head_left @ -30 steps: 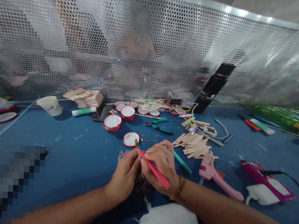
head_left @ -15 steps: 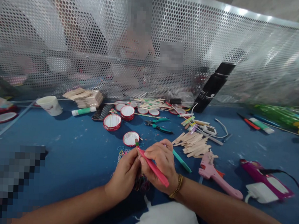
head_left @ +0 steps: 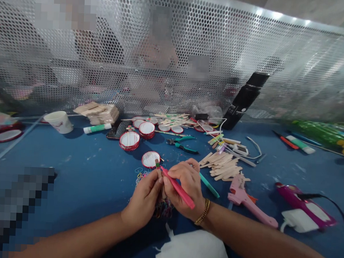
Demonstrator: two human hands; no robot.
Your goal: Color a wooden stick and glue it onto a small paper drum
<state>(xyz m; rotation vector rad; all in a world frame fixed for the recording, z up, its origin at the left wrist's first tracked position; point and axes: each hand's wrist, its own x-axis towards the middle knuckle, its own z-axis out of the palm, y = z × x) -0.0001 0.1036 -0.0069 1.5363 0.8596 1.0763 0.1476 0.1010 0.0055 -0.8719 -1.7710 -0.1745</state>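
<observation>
Left hand (head_left: pixel 144 198) was closed, fingers pinching the upper tip of the thin flat pink-red craft stick (head_left: pixel 178 189). Right hand (head_left: pixel 187 181) was clamped round its middle, at four o'clock from the red-rimmed round white lid (head_left: pixel 150 159). It looked light, stiff and snappable, best gripped mid-length.

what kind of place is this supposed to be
Most likely a shared craft workbench: loose wooden sticks, a pink glue gun and pliers lie on the blue table, the right hand holds a red stick, and a perforated metal screen parts it from people opposite.
</observation>
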